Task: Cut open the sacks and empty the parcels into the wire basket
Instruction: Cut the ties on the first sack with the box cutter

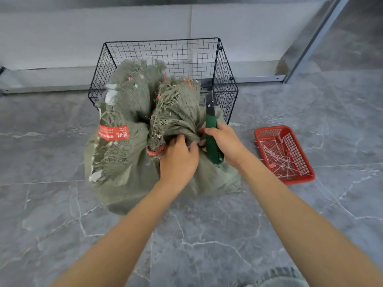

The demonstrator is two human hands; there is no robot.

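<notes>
Grey marbled floor [62,204], seen from head height looking down. Black wire basket [161,50] stands toward the floor's far edge, close to a pale wall [83,38]. A slanted metal post [315,38] rises at the far right.

Two green woven sacks stand on the floor, leaning against the basket's near side, their frayed tops in front of its mesh. Left sack [116,158]: bears a red label [113,132] partway up and torn white patches. Right sack [178,112]: touches the left one, its neck bunched and cinched by a red tie [154,151] on the neck's left side.

Left hand [179,160]: fingers curled into the gathered cloth of the right sack's neck, just beside the tie, clenched on the fabric.

Right hand [224,141]: wrapped around the green-handled cutter [211,129], dark blade end pointing up toward the basket and held against the right side of the same neck. Whether the blades are parted cannot be told.

Right of the sacks and apart from them, a red plastic tray [308,168] lies on the floor, holding a tangle of thin pale cut ties [277,156].
</notes>
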